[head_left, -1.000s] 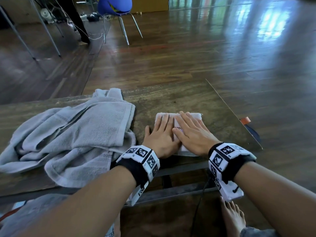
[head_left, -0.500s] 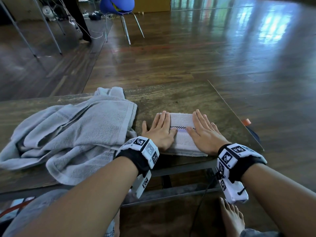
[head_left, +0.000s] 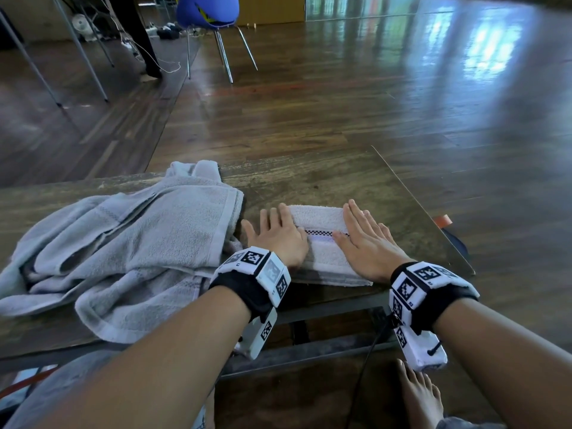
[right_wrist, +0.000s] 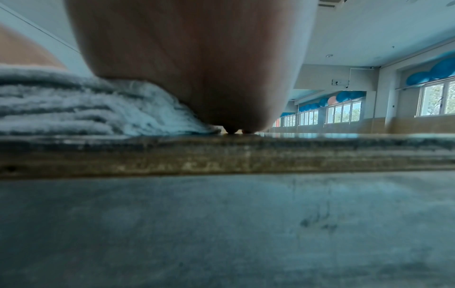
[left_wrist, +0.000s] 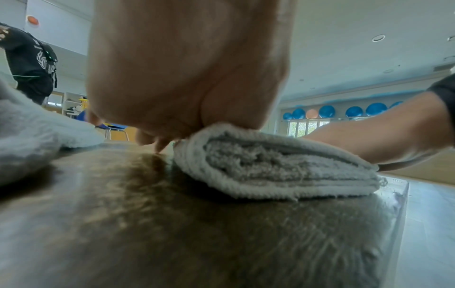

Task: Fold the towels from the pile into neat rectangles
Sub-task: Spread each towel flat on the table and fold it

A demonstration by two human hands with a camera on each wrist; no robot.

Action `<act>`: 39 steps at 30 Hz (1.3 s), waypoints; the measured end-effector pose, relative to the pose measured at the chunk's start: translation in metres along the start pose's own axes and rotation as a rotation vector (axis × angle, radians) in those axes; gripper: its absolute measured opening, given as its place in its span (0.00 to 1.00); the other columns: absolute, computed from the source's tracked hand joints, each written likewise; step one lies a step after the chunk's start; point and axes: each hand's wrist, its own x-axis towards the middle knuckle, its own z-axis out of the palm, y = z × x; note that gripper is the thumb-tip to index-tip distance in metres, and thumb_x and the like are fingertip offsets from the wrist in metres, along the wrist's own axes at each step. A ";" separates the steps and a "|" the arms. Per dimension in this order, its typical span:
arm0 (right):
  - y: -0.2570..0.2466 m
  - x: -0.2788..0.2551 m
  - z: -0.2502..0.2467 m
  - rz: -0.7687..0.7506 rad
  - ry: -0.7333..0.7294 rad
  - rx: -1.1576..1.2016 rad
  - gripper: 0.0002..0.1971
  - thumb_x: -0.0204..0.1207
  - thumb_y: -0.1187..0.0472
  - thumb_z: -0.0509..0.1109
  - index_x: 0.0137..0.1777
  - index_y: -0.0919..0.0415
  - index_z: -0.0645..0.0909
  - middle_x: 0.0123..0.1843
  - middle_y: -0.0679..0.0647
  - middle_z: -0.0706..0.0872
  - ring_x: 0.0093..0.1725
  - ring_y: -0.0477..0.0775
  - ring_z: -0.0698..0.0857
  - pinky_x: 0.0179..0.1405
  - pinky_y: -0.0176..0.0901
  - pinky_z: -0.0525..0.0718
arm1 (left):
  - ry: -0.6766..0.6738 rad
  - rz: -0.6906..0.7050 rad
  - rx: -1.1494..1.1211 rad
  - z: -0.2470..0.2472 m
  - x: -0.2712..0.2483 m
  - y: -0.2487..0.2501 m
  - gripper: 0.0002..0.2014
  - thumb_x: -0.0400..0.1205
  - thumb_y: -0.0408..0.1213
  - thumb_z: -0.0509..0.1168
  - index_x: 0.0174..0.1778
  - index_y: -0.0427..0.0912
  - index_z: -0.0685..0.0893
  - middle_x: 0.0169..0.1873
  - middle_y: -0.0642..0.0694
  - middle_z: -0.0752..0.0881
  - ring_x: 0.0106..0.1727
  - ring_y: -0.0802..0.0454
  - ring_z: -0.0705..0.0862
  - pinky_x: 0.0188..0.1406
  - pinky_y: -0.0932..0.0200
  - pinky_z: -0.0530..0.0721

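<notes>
A small white folded towel (head_left: 322,239) with a checkered stripe lies on the wooden table (head_left: 325,181) near its front edge. My left hand (head_left: 275,233) presses flat on the towel's left end, fingers straight. My right hand (head_left: 365,239) lies flat on its right end. In the left wrist view the folded towel (left_wrist: 278,165) shows as stacked layers under my palm (left_wrist: 187,64). The right wrist view shows the towel's layered edge (right_wrist: 81,109) beneath my right palm (right_wrist: 197,58). A pile of grey towels (head_left: 123,243) lies crumpled to the left.
The table's right edge (head_left: 424,209) runs close to my right hand. A blue chair (head_left: 210,13) stands on the wooden floor beyond the table. Metal table legs (head_left: 80,51) and a person's dark leg (head_left: 139,35) are at the far left. My bare foot (head_left: 421,394) is below the table.
My hands, which lay close together over the middle of the folded towel, have slid apart to its left and right ends, uncovering the checkered stripe.
</notes>
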 end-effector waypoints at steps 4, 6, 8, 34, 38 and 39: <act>0.000 0.001 -0.001 0.000 -0.003 -0.010 0.35 0.88 0.37 0.39 0.89 0.49 0.32 0.88 0.41 0.28 0.88 0.48 0.32 0.86 0.53 0.35 | 0.125 -0.107 0.011 -0.006 -0.001 0.006 0.32 0.85 0.55 0.52 0.80 0.36 0.68 0.81 0.38 0.66 0.83 0.37 0.61 0.80 0.31 0.47; -0.001 0.002 -0.001 -0.001 0.000 -0.005 0.35 0.88 0.38 0.40 0.89 0.49 0.32 0.88 0.40 0.28 0.88 0.49 0.32 0.86 0.54 0.35 | 0.171 -0.097 -0.053 -0.009 0.001 0.006 0.29 0.81 0.55 0.58 0.70 0.37 0.79 0.75 0.37 0.73 0.79 0.38 0.68 0.79 0.32 0.50; -0.002 0.004 -0.002 0.004 0.004 0.030 0.35 0.89 0.39 0.42 0.89 0.49 0.34 0.89 0.41 0.30 0.88 0.50 0.32 0.86 0.55 0.35 | 0.186 -0.091 -0.135 -0.014 0.002 0.005 0.24 0.78 0.55 0.63 0.58 0.38 0.84 0.70 0.38 0.78 0.77 0.39 0.69 0.77 0.32 0.54; -0.124 -0.027 -0.065 -0.308 0.355 0.843 0.36 0.83 0.71 0.59 0.84 0.43 0.51 0.62 0.58 0.77 0.30 0.41 0.82 0.29 0.39 0.81 | 0.539 0.158 -1.316 -0.105 -0.101 -0.058 0.12 0.80 0.43 0.72 0.54 0.44 0.79 0.44 0.49 0.90 0.44 0.53 0.89 0.42 0.52 0.86; -0.160 -0.064 -0.064 -0.428 0.319 0.814 0.37 0.78 0.78 0.58 0.77 0.44 0.51 0.55 0.57 0.73 0.25 0.34 0.80 0.24 0.28 0.78 | 0.581 0.191 -1.197 -0.132 -0.151 -0.107 0.07 0.80 0.46 0.73 0.50 0.54 0.82 0.44 0.52 0.91 0.42 0.54 0.89 0.38 0.53 0.86; -0.174 -0.074 -0.061 -0.456 0.300 0.822 0.36 0.78 0.78 0.59 0.74 0.43 0.52 0.54 0.60 0.76 0.28 0.36 0.82 0.27 0.32 0.82 | 0.595 0.191 -1.173 -0.138 -0.165 -0.120 0.06 0.81 0.46 0.73 0.50 0.55 0.82 0.44 0.53 0.91 0.42 0.55 0.89 0.39 0.54 0.87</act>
